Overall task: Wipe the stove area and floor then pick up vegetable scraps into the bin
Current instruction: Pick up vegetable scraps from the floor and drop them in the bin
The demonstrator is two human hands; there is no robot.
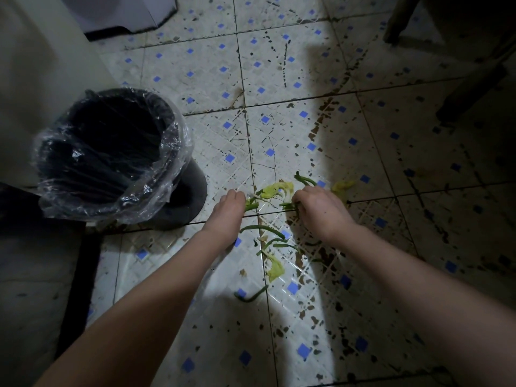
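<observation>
We reach both bare arms down to the tiled floor (212, 65). Our left grip (227, 210) and right grip (315, 210) each curl round green stems (287, 204) beside a pale leaf (279, 188). Loose stems (265, 229) and a second leaf (275, 268) lie between our forearms. A yellow scrap (342, 187) lies just right of the right grip. The bin (173, 152), lined with clear plastic, stands near the left grip. Dark stains spot the tiles.

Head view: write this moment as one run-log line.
phase: pickup | left hand: grips green stems | right hand: grips green stems | leaf scraps: on floor | bin: lined, left
</observation>
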